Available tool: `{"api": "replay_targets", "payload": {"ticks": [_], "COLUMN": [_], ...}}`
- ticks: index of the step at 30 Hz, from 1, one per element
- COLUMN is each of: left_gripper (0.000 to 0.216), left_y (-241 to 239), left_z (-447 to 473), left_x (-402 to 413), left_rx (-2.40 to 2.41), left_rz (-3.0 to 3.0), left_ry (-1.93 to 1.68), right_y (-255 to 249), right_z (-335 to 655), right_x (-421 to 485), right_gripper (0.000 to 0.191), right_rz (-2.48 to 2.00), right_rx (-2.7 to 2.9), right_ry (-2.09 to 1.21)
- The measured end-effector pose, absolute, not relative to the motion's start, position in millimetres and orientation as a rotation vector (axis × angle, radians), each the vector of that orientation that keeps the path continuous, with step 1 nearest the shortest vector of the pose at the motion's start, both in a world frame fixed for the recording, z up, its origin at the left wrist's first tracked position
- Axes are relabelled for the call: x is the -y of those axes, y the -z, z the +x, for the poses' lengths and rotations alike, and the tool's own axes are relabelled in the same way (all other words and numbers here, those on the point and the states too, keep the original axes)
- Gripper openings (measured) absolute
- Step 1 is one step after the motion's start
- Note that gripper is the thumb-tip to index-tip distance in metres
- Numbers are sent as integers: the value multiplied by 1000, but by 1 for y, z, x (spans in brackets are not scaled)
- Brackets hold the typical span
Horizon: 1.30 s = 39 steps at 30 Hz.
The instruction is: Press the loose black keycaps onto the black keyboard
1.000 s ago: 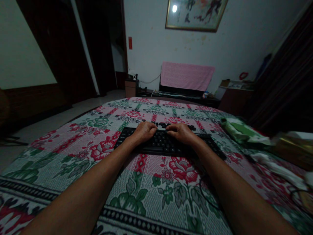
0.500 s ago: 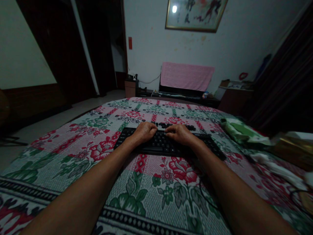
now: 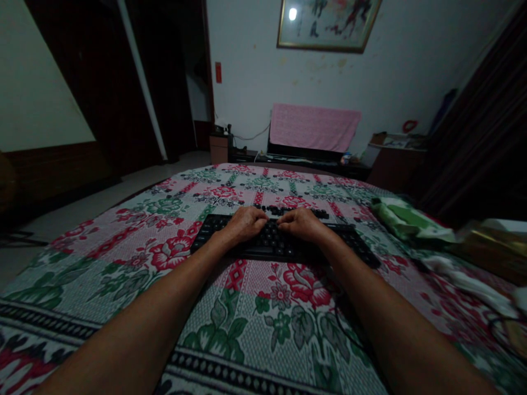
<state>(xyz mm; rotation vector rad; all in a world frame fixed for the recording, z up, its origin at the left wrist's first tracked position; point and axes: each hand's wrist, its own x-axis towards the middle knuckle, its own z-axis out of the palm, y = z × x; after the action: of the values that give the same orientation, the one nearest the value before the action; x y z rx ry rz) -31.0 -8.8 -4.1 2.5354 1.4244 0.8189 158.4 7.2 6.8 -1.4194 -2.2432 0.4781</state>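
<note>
Mid-frame, the left hand (image 3: 246, 223) and right hand (image 3: 303, 224) partly hide the keyboard (image 3: 265, 249). Black pieces (image 3: 275, 210) beyond, possibly keycaps, are too small to tell.

Framed picture (image 3: 327, 24), gilt edge, hung top centre-right. Red strip (image 3: 218, 72), on wall, upper centre-left. Pink towel (image 3: 315, 127), draped over a dark panel, upper centre. Red heart-shaped item (image 3: 409, 127), upper right. Green-and-white packet (image 3: 405, 219), right. Gold-toned box (image 3: 496, 247), right edge. Floral tablecloth (image 3: 144, 219), red, green, white, centre and lower frame.

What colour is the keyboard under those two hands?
The keyboard is black; it shows in the head view, the only one.
</note>
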Motion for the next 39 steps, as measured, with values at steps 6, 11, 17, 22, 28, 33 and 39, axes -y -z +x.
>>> {"api": "replay_targets", "payload": {"ticks": [6,11,17,22,28,33,39], "left_gripper": [29,29,37,39,39,39,38], "left_y": [8,11,9,7,8,11,12], "left_z": [-30,-31,-27,-25,-26,-26,-28], "left_x": [6,4,9,12,8,7,5], "left_rx": [-1369,-1376,-1314,-1309,-1308,-1291,-1270], "left_rz": [2563,2576,2721,2837,2812,2803,2751], "left_ry": [-831,-816,-693,-568,-533,-514,-528], "right_y": [-4,-5,-10,-8,-3,-4,-9], "right_z": [156,153,152,152,153,153,153], "right_x": [-10,-10,-9,-11,-12,-11,-7], "right_gripper": [14,15,16,17,18,20,20], "right_rz": [-1423,-1492,-1515,-1503,-1522,-1503,-1477], "right_rx": [2227,2206,2301,2349,2283,2281,2373], "right_ry": [-441,-464,-381,-386,-424,-466,-414]}}
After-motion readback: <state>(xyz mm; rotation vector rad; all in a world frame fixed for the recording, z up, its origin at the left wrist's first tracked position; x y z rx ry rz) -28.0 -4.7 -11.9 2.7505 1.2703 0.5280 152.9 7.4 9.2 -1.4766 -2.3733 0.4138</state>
